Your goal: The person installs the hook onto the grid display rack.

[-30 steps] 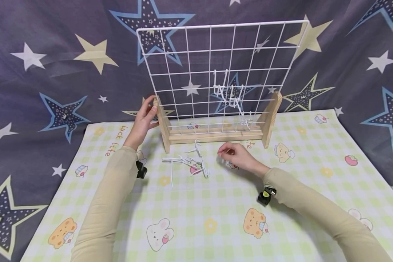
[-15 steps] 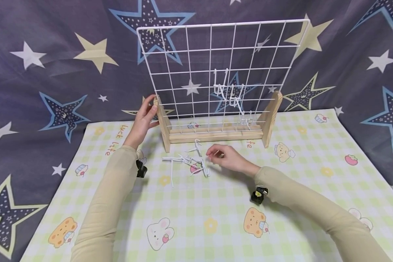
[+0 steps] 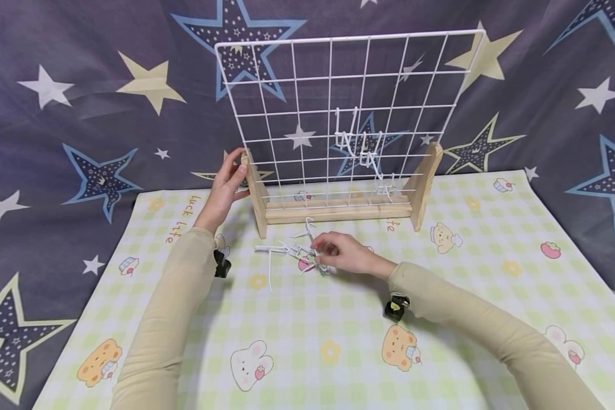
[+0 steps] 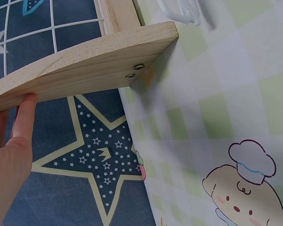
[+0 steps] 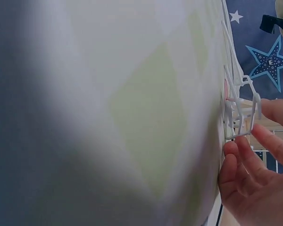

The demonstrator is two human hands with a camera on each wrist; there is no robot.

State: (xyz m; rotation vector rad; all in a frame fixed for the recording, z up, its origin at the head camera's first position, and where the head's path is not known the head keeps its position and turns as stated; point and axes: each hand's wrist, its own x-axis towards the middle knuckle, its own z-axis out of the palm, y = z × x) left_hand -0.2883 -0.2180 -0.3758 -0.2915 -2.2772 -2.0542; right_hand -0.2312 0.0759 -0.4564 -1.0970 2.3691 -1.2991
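Observation:
A white wire grid rack (image 3: 302, 122) stands on a wooden base with two side panels. My left hand (image 3: 220, 196) holds the left wooden side panel (image 3: 255, 193); the left wrist view shows fingertips (image 4: 27, 106) against its outer face. Several white wire hooks (image 3: 287, 249) lie tangled on the cloth before the rack. My right hand (image 3: 345, 253) is at the right end of this pile. In the right wrist view its thumb and fingers touch a white wire hook (image 5: 247, 129); whether they pinch it cannot be told.
Several white hooks (image 3: 343, 136) hang on the right half of the grid. A green-checked tablecloth (image 3: 287, 336) with cartoon prints covers the table. Behind it hangs a dark curtain (image 3: 102, 34) with stars.
My right hand has moved left along the cloth, from right of the loose hooks to the pile's right end. The left hand and the rack keep their places.

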